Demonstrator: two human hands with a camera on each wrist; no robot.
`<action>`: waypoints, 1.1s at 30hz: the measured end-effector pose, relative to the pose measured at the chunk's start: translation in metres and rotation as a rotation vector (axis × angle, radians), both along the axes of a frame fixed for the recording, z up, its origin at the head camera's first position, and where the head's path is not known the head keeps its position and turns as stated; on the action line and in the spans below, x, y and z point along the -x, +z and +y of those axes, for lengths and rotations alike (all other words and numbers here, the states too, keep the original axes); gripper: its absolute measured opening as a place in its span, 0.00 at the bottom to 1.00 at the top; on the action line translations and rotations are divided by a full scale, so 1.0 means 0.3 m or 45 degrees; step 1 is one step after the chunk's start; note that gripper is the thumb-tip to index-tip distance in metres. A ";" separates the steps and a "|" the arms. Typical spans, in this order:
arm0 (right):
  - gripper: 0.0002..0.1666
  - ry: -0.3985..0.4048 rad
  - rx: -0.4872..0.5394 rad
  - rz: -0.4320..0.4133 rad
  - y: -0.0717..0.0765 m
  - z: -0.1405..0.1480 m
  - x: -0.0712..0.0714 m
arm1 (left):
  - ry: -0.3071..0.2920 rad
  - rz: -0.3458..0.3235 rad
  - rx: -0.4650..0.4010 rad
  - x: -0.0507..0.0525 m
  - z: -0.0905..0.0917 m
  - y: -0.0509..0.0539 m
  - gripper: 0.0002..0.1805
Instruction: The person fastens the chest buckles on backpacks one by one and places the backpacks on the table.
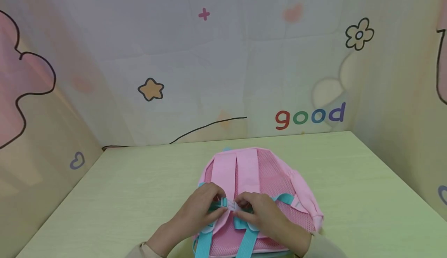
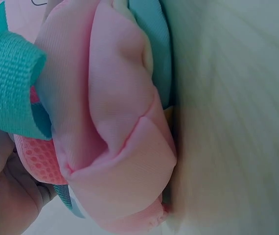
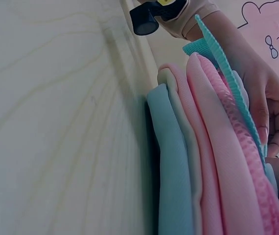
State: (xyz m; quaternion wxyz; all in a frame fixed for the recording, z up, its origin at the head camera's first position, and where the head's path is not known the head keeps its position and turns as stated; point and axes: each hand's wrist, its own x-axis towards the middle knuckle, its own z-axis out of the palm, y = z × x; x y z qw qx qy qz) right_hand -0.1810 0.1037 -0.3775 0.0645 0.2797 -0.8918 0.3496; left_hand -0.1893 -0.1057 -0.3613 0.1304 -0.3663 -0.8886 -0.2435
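Note:
A pink backpack [image 1: 276, 172] lies with its mesh back and shoulder straps facing up. Over its middle, a pale buckle [image 1: 231, 205] joins teal webbing between the two hands. My left hand [image 1: 200, 207] pinches the buckle's left end, thumb below and fingers above. From the other side, my right hand [image 1: 263, 211] pinches its right end in the same way. Whether the buckle is fully clicked together is too small to tell. The left wrist view shows a loop of teal strap [image 2: 12, 78] beside the bag's pink side. The left hand [image 3: 262, 83] also appears in the right wrist view, fingers bent.
The bag rests on a pale wood-grain table [image 1: 122, 196]. Two teal straps [image 1: 204, 244] hang toward the near edge. A printed cloth backdrop [image 1: 216, 64] stands behind and along both sides. A dark wrist-worn device [image 3: 147, 19] shows on the left arm.

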 end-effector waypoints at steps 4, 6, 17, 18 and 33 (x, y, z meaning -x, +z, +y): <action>0.13 -0.002 -0.004 0.002 0.000 0.000 0.000 | -0.001 0.007 0.001 0.001 0.000 -0.003 0.11; 0.13 -0.004 -0.004 0.006 0.000 0.001 -0.001 | -0.001 0.010 0.003 0.001 -0.001 -0.003 0.11; 0.14 0.009 0.014 0.020 -0.012 0.011 -0.002 | 0.000 -0.011 0.025 0.000 0.001 -0.004 0.11; 0.14 0.013 0.015 0.029 -0.013 0.011 -0.002 | -0.003 -0.004 0.029 -0.001 0.002 -0.005 0.11; 0.15 0.036 0.035 0.072 -0.023 0.013 -0.001 | 0.014 0.018 0.052 -0.005 0.010 -0.013 0.12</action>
